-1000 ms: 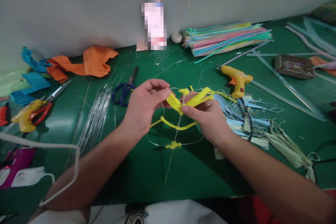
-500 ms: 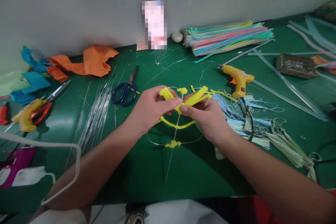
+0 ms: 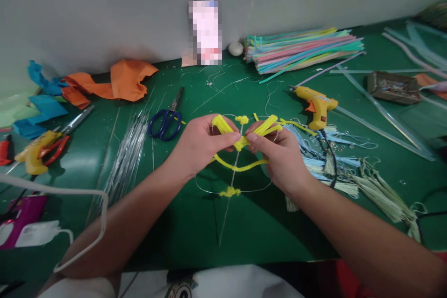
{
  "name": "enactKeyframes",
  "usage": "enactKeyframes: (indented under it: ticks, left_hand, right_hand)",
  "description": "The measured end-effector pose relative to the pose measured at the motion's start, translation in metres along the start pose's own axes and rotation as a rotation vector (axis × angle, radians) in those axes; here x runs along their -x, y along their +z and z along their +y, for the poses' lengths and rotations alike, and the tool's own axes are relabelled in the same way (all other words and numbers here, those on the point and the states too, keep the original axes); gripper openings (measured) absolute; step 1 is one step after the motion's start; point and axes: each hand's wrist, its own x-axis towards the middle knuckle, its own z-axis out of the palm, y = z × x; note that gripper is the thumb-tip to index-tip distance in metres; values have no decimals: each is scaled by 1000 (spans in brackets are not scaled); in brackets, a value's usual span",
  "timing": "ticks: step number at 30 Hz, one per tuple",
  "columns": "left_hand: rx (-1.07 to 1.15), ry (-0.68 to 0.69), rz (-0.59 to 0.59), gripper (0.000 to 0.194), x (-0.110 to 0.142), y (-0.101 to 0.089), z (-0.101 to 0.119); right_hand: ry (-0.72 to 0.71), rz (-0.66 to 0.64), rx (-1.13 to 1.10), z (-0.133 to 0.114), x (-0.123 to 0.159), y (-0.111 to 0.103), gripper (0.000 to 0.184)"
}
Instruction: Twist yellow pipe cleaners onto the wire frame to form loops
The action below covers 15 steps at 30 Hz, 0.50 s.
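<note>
Both hands pinch a folded bundle of yellow pipe cleaners [image 3: 266, 125], bent into a V at its middle. My left hand [image 3: 206, 142] grips the bundle's left arm between thumb and fingers. On the right arm, my right hand [image 3: 275, 146] has its thumb pressed the same way. Around and behind the bundle runs a thin wire ring [image 3: 206, 189], with a straight wire [image 3: 226, 216] crossing it from top to bottom. Small yellow tufts [image 3: 230, 191] sit where wire and ring cross. A single yellow pipe cleaner [image 3: 240, 168] curves below the hands. Some fingers are hidden behind the bundle.
Blue-handled scissors [image 3: 165, 123] and clear wires [image 3: 129, 156] lie to the left. At right are a yellow glue gun [image 3: 317, 104] and tassels [image 3: 377, 191]. Coloured pipe cleaners [image 3: 303, 51] are stacked at the back, near a blurred phone [image 3: 206, 30]. A white cable [image 3: 104, 214] loops over my left forearm.
My right hand's thumb has moved slightly right, away from the left thumb, so more of the bundle's middle shows. The left hand has hardly moved.
</note>
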Motion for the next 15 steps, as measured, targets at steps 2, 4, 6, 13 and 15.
enactKeyframes:
  ticks: [2,4,6,13,15]
  left_hand:
    - [24,-9,5,20,0,1,0]
    - [42,-13,8,19,-1,1,-1]
    - [71,-16,9,19,-2,2,-2]
    - [123,-48,5,19,-4,1,-5]
    - [126,-42,7,19,-4,1,-5]
  right_hand:
    - [-12,7,5,-1,0,1,16]
    - [-17,10,0,-2,0,2,20]
    - [-17,14,-13,-3,0,2,23]
    - [10,2,10,-3,0,0,22]
    - [13,-5,5,-3,0,0,20]
